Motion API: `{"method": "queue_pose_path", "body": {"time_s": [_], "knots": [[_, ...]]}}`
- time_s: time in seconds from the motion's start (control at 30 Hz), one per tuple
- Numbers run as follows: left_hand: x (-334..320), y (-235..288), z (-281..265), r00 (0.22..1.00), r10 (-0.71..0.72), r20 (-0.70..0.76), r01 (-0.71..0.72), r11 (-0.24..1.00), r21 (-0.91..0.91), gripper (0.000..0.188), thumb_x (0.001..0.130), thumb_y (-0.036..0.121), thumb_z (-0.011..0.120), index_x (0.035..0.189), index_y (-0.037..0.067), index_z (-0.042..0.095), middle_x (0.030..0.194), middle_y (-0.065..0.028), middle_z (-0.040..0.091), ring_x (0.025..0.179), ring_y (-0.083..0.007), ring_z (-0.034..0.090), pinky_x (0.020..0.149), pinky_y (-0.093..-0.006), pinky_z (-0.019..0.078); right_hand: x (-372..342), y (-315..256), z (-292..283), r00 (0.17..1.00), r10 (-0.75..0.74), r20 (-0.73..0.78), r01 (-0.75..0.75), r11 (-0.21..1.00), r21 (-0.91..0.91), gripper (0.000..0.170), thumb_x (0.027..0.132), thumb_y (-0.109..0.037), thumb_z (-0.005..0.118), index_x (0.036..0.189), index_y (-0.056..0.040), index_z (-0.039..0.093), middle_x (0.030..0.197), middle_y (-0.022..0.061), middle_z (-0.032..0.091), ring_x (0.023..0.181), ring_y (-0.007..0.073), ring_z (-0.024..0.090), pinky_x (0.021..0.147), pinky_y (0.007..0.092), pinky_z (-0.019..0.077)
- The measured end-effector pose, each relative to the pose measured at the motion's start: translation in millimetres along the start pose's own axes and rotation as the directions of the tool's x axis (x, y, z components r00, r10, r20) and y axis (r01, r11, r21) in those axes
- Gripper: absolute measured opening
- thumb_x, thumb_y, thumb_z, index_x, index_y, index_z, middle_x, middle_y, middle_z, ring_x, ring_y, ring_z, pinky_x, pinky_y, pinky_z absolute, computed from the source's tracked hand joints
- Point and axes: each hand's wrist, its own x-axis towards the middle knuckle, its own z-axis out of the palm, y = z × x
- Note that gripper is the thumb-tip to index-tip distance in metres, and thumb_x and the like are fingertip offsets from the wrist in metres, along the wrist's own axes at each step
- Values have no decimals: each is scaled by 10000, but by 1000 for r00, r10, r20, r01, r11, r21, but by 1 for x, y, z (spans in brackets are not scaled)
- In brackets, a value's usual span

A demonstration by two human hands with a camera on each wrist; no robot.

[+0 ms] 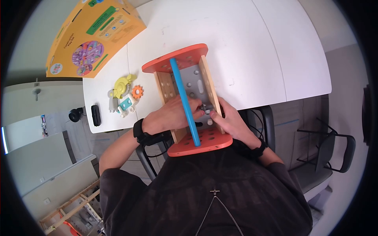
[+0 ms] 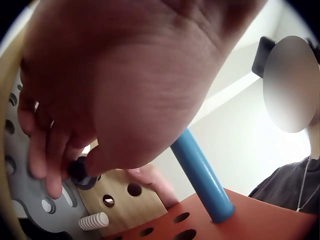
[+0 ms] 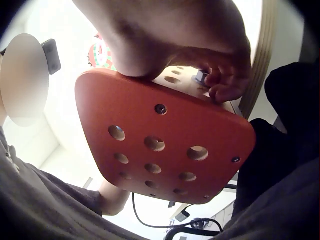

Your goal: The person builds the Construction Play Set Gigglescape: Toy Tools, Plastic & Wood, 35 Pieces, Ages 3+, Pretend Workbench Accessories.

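Observation:
A toy toolbox has red end panels (image 1: 201, 142), wooden side panels (image 1: 208, 76), a blue handle bar (image 1: 183, 90) and a grey perforated floor (image 1: 189, 77). Reaching under the bar, my left hand (image 1: 169, 114) pinches a dark grey nut (image 2: 79, 171) by the inner face of the right side panel. My right hand (image 1: 230, 120) grips that panel, its thumb over the top edge. Outside the panel, its curled fingers (image 3: 227, 82) are right at a grey bolt head (image 3: 201, 76). A white threaded bolt (image 2: 94, 221) sticks up inside the toolbox.
On the white table (image 1: 236, 39), a yellow toy piece (image 1: 122, 85), an orange gear (image 1: 137, 92) and a white-and-teal piece (image 1: 126, 104) lie left of the toolbox. Behind them stands a yellow box (image 1: 94, 35). A black case (image 1: 95, 115) lies near the left edge. Chairs (image 1: 327, 153) stand at right.

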Motion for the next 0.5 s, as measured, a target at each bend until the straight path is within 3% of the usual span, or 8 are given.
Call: {"method": "queue_pose_path", "body": {"time_s": [0.4,0.5], "knots": [[1,-10,10,990,54,-132,-65,995,-82,356,1055,363,654,1215,45,647,1040,-171,696,1004,-370,683,888,-494,540,-1,-6,-1,1000,19,22,-20,999,42,710,1016,-202,645,1621,46,369,1008,149,709,770,177,725,522,306,536],[7,-13,14,992,82,-98,-75,994,78,341,1053,353,651,1171,34,674,1048,-167,698,1024,-365,672,912,-490,536,-2,-11,-2,999,34,30,-35,999,35,712,1014,-203,646,1621,46,368,1007,152,711,747,178,720,520,306,533]]}}
